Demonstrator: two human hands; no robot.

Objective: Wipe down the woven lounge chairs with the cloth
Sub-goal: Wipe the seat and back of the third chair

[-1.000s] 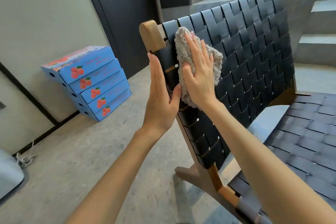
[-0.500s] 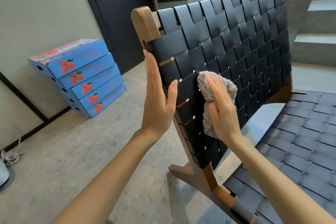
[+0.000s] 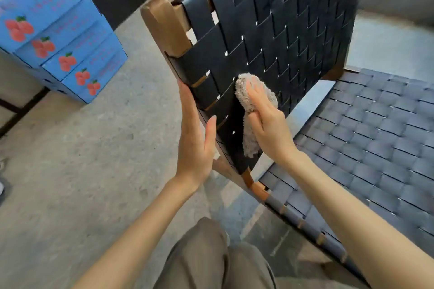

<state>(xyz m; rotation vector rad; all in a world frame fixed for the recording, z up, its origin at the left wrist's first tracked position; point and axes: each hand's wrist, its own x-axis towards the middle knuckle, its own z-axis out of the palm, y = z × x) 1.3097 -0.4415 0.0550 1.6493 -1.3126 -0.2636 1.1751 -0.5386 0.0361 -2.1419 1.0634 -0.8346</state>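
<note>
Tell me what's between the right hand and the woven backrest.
The fluffy grey cloth. The right hand presses it flat against the black woven backrest, low down near its wooden side rail. The head view shows this.

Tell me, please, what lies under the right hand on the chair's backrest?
A fluffy beige cloth lies under the right hand, pressed flat against the black woven backrest. The cloth's middle and the backrest patch behind it are covered and cannot be seen.
</note>
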